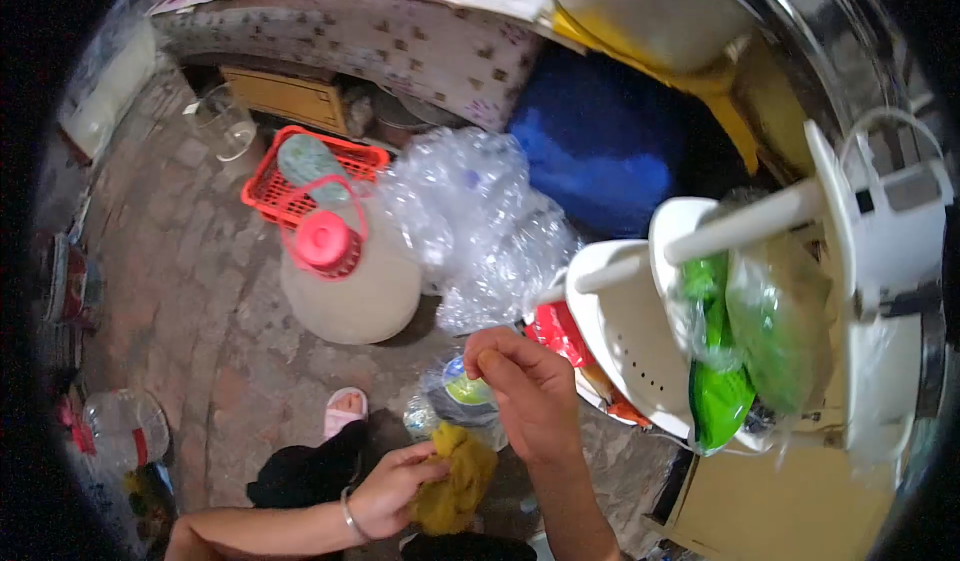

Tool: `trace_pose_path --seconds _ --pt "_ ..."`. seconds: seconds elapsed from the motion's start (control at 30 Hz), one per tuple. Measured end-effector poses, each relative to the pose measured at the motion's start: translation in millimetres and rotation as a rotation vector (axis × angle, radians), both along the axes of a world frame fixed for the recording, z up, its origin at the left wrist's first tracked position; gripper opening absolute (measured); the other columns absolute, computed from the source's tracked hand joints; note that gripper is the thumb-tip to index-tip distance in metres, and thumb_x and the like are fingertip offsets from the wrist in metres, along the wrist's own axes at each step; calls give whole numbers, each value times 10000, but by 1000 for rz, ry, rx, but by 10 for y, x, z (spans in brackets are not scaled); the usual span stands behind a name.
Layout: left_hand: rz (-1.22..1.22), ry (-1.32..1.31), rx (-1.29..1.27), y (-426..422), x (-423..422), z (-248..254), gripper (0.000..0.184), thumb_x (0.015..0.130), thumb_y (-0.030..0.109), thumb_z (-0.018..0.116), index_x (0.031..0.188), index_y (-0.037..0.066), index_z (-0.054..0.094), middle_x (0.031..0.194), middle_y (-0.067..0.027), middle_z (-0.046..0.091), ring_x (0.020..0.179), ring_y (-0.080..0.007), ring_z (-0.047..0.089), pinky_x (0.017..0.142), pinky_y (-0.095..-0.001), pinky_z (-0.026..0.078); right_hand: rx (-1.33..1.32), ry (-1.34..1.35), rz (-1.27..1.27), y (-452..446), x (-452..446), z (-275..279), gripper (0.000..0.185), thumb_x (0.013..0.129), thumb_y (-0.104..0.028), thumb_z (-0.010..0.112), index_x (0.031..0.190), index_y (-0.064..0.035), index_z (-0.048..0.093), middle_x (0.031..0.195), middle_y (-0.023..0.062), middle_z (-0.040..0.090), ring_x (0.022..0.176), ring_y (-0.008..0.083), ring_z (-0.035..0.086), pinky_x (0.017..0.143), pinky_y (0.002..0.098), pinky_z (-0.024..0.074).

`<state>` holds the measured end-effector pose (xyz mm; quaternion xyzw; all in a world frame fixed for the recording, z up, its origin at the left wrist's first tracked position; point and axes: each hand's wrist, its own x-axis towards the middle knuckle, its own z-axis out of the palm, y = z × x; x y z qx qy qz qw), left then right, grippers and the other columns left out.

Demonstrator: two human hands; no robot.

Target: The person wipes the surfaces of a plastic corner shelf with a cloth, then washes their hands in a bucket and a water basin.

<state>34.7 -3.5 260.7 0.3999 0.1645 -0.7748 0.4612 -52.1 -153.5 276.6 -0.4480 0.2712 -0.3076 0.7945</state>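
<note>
My left hand (pixel 390 491), with a metal bangle at its wrist, is closed on a crumpled mustard-yellow cloth (pixel 458 476) low in the head view. Above and to the right, my right hand (pixel 525 391) is raised with thumb and forefinger pinched together. Whatever sits in that pinch, if anything, is too small to make out. Beneath the two hands, a clear plastic bag with a dark and green label (pixel 465 389) rests on the floor, partly hidden by the right hand and the cloth.
A large whitish jug with a red cap (pixel 350 296) stands ahead, beside a red basket (pixel 262 189) holding a pale green gourd-like thing. Clear plastic wrap (pixel 470 221) is heaped next to it. On the right is a white shelf rack (pixel 620 326) with green packets. A clear bottle (pixel 125 429) lies left.
</note>
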Motion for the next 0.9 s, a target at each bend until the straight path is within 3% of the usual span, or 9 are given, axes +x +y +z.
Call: trace_pose_path --seconds 0.07,0.13,0.3,0.6,0.7,0.77,0.9 --pt "34 38 -17 41 107 -19 288 865 40 455 1149 13 488 1050 -104 585 936 -214 597 805 -362 496 17 -18 30 34 238 220 113 845 -66 555 889 34 587 873 23 566 828 89 512 768 224 404" --pt "99 38 -141 139 176 -60 310 871 39 450 1179 6 464 1086 -95 570 976 -192 579 836 -338 482 37 48 51 97 459 447 94 834 -2 523 875 65 575 882 91 543 788 141 477 724 262 385" --pt "329 34 -272 679 377 -93 379 882 106 455 1245 9 399 1179 -101 527 1054 -215 539 914 -360 427 83 41 143 356 873 1084 92 834 -20 538 863 59 574 869 88 552 786 138 484 720 262 389" --pt "832 -176 -124 2025 755 1316 412 874 90 445 1269 4 367 1216 -112 494 1095 -235 507 950 -370 395 132 20 320 942 1525 2280 96 838 -25 538 860 60 576 876 92 555 797 143 490 726 265 392" --pt "977 -219 -120 2390 953 1531 422 872 80 438 1278 1 355 1217 -114 493 1096 -238 506 948 -370 397 59 31 414 1119 1900 2487 98 841 -25 531 845 62 577 871 89 547 783 142 482 714 260 384" --pt "1047 -222 -149 2590 1126 1583 419 876 74 423 1282 -1 352 1223 -114 488 1100 -244 502 946 -375 399 5 20 519 1216 2223 2566 103 841 -62 568 860 32 607 907 36 572 804 94 515 723 209 408" --pt "1173 -194 -129 2845 1664 1630 407 886 88 410 1281 7 356 1235 -110 478 1113 -245 492 950 -380 393 -19 80 590 1537 3062 2835 107 843 -33 529 821 63 571 870 82 536 770 141 474 695 251 376"
